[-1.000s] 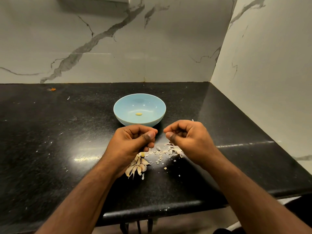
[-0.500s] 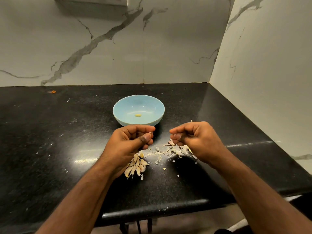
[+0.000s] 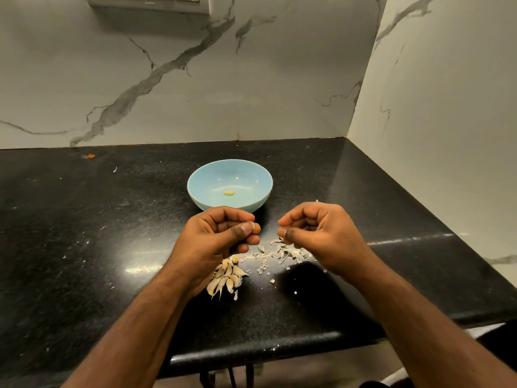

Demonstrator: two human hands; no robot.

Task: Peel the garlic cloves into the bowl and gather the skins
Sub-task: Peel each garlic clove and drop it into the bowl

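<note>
A light blue bowl [image 3: 201, 175] stands on the black counter and holds one peeled garlic clove [image 3: 228, 193]. Just in front of it, my left hand [image 3: 215, 236] pinches a small garlic clove [image 3: 251, 224] between thumb and fingers. My right hand [image 3: 316, 233] is curled a little to the right, thumb against fingertips; what it holds is hidden. A heap of unpeeled cloves [image 3: 225, 278] lies under my left wrist. Loose skins [image 3: 279, 252] are scattered below my right hand.
The black counter [image 3: 84, 233] ends in a front edge near me and meets marble walls at the back and right. A switch plate [image 3: 148, 2] sits high on the back wall. An orange scrap [image 3: 91, 156] lies at the far left.
My hands have drawn apart, the right one moving right. A garlic clove now shows at my left fingertips.
</note>
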